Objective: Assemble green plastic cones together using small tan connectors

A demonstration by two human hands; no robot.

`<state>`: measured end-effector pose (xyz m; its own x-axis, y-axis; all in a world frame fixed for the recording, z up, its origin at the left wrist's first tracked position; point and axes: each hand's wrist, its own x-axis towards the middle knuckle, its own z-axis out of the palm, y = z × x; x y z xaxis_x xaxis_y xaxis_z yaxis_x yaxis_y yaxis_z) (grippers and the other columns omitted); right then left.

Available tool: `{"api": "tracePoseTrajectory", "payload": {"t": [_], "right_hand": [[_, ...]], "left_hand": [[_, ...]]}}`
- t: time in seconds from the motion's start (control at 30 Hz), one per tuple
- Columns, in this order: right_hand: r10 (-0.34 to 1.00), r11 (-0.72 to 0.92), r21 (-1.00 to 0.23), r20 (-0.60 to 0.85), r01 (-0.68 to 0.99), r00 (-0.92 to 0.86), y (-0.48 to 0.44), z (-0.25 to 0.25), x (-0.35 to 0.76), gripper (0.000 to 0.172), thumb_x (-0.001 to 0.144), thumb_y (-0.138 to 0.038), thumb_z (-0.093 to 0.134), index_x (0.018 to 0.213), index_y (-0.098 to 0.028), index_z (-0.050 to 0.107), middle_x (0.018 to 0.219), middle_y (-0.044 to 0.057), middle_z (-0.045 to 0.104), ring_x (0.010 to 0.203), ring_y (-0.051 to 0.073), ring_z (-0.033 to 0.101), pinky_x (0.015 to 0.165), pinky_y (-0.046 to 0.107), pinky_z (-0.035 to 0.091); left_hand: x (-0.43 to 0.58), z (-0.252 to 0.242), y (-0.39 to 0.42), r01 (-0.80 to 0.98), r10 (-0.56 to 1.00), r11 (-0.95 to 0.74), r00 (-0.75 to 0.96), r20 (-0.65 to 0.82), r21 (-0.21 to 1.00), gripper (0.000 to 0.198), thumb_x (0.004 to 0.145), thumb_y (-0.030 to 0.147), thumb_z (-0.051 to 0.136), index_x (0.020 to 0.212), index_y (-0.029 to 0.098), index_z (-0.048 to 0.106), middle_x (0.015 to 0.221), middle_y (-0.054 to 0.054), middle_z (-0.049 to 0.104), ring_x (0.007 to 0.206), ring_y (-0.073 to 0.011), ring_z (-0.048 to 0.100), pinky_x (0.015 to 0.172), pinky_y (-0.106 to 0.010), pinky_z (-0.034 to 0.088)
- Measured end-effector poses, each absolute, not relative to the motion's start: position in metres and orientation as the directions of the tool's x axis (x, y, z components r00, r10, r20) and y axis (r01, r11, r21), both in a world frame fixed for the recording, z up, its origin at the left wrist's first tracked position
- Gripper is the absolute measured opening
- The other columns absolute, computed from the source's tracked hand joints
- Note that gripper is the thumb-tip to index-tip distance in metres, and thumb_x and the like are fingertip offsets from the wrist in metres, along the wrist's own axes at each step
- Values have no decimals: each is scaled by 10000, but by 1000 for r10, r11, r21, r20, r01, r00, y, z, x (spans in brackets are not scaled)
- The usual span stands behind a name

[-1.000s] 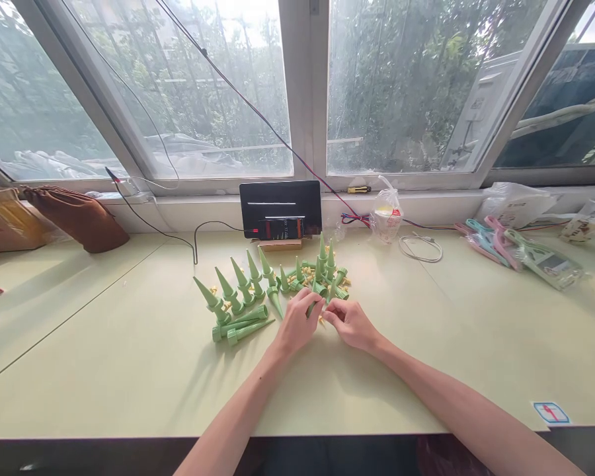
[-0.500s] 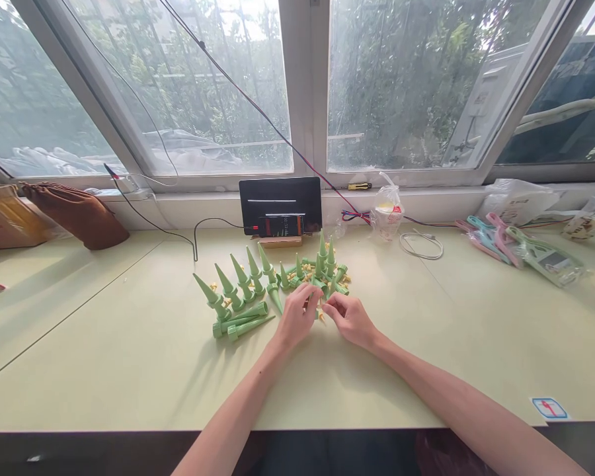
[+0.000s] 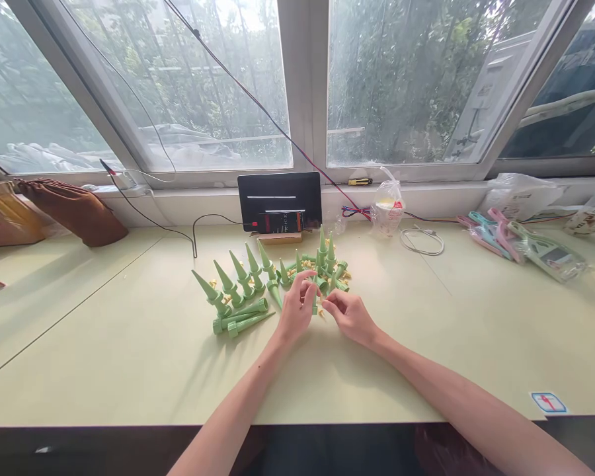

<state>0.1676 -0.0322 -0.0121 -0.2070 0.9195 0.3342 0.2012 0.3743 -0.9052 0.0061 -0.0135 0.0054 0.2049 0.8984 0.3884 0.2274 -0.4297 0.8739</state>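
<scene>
My left hand is open, its index finger lifted away from the thumb. Beside its fingertips stands a green plastic piece, partly hidden. My right hand is closed in a pinch just to the right; whatever is between the fingertips is too small to name. Below those fingertips a small yellowish piece shows. Behind both hands is a heap of green cones and small yellow parts. To the left, several green spikes stand upright in a row, with loose green spikes lying before them.
A black tablet with a phone leans by the window. A bagged cup, a coiled white cable and wrapped pastel clips lie at the back right. A brown drawstring pouch sits back left.
My left hand's fingers have spread and lifted away from the green piece. My right hand stays pinched in nearly the same place. The view has shifted slightly.
</scene>
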Motion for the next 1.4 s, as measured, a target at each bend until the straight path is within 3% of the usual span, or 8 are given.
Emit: {"api": "tracePoseTrajectory", "payload": {"t": [0.37, 0.63, 0.87, 1.07, 1.4], "right_hand": [[879, 463, -868, 422, 182, -221, -37, -6, 165, 343, 925, -483, 567, 741, -199, 517, 593, -27, 489, 496, 101, 378, 477, 248, 311], [890, 452, -861, 419, 232, -181, -33, -9, 166, 369, 934, -513, 515, 749, -195, 540, 589, -24, 477, 503, 106, 367, 480, 253, 323], [921, 360, -926, 334, 112, -199, -38, -4, 164, 291, 928, -453, 556, 842, -178, 596, 642, 5, 555, 520, 122, 476, 478, 254, 372], [937, 292, -954, 273, 60, -220, -39, -5, 161, 310, 913, -486, 578, 820, -190, 567, 544, -36, 501, 453, 112, 448, 441, 249, 372], [929, 316, -948, 303, 29, -213, -39, -7, 159, 306, 925, -475, 567, 808, -192, 575, 520, -39, 511, 423, 109, 448, 439, 258, 384]], "left_hand": [[12, 15, -22, -49, 948, -276, 154, 280, 960, 249, 942, 428, 559, 1078, 231, 490, 697, 30, 572, 619, -115, 527, 577, -228, 436], [15, 14, -20, -30, 937, -322, 133, 323, 946, 255, 950, 420, 547, 1099, 224, 482, 708, 19, 558, 669, -130, 549, 617, -250, 458], [15, 10, -19, -27, 936, -314, 157, 314, 949, 280, 965, 438, 514, 1143, 236, 440, 751, 25, 534, 677, -120, 537, 612, -234, 470], [13, 6, -19, -2, 937, -305, 181, 300, 952, 271, 973, 432, 499, 1148, 235, 439, 741, 29, 531, 663, -120, 527, 611, -238, 471], [14, 6, -18, -38, 946, -270, 173, 273, 962, 283, 956, 433, 522, 1135, 233, 430, 708, 45, 535, 598, -108, 512, 563, -225, 453]]}}
